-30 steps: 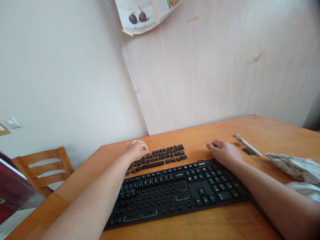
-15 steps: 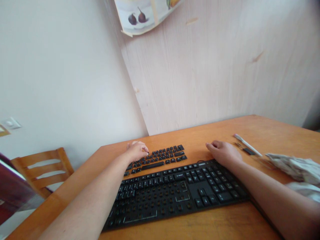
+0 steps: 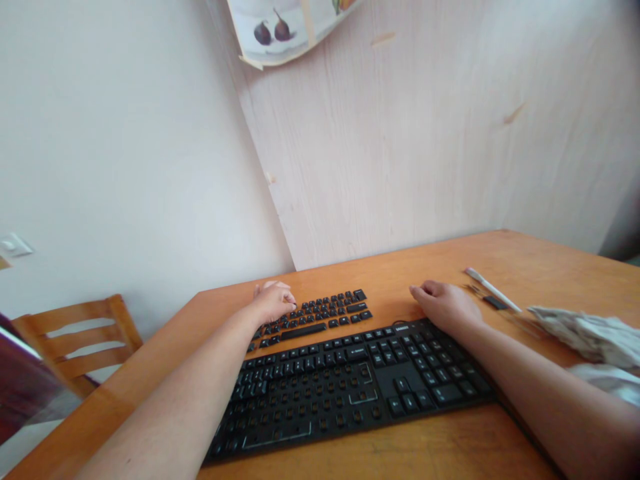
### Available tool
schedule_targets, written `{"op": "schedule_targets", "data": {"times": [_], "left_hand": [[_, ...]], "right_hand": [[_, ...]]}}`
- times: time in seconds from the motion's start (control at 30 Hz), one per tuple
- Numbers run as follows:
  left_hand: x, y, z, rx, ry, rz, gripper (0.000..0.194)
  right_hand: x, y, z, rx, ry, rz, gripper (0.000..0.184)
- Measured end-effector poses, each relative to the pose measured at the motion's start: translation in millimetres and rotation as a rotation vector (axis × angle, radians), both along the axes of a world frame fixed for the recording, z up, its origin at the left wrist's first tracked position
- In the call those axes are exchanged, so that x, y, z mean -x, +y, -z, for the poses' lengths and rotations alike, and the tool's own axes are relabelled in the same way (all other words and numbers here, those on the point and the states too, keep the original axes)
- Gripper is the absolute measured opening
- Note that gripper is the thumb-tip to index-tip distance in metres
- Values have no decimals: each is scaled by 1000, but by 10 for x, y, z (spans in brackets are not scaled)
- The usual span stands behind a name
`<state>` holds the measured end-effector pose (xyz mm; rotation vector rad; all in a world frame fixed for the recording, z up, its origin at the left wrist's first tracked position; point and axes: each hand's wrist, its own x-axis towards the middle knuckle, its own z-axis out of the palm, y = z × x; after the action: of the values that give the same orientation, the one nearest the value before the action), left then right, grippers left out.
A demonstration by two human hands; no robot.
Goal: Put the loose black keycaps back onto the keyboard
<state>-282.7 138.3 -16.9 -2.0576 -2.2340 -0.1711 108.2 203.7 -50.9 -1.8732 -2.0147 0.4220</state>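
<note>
A black keyboard [image 3: 395, 373] lies across the table, with many bare key sockets in its middle and left part. Behind it, loose black keycaps [image 3: 327, 308] are laid out in rows, a long space bar [image 3: 303, 331] among them. My left hand [image 3: 274, 301] reaches over the left end of these rows, thumb and fingers pinched together on what looks like a small dark keycap, mostly hidden. With its fingers curled closed, my right hand [image 3: 447, 307] rests by the keyboard's back right edge; nothing shows in it.
On the right lie a white-handled brush [image 3: 493, 289], a small black item [image 3: 495, 303] and a crumpled grey cloth [image 3: 585, 330]. A wooden chair [image 3: 83, 340] stands left of the table [image 3: 400, 453]. A wall [image 3: 425, 167] rises behind.
The view has shifted very slightly. My left hand stays pinched in nearly the same place over the keycaps, and my right hand has hardly moved.
</note>
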Motion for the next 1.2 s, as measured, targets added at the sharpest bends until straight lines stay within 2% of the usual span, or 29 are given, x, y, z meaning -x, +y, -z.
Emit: {"op": "schedule_targets", "data": {"times": [0.2, 0.37, 0.57, 0.8, 1.0, 1.2], "left_hand": [[15, 5, 8, -46, 29, 10, 15], [2, -145, -115, -135, 61, 52, 13], [-131, -591, -337, -201, 29, 115, 11], [-330, -1251, -481, -150, -40, 144, 10], [-482, -1672, -419, -85, -81, 109, 11], [-568, -1861, -232, -78, -85, 50, 11]], "right_hand": [[-1, 0, -11, 12, 22, 0, 50], [-14, 20, 21, -7, 21, -9, 51], [-34, 58, 64, -11, 22, -18, 52], [-38, 55, 56, 4, 12, -24, 54], [-34, 34, 43, 0, 9, -26, 53], [-33, 27, 42, -7, 16, -25, 52]]}}
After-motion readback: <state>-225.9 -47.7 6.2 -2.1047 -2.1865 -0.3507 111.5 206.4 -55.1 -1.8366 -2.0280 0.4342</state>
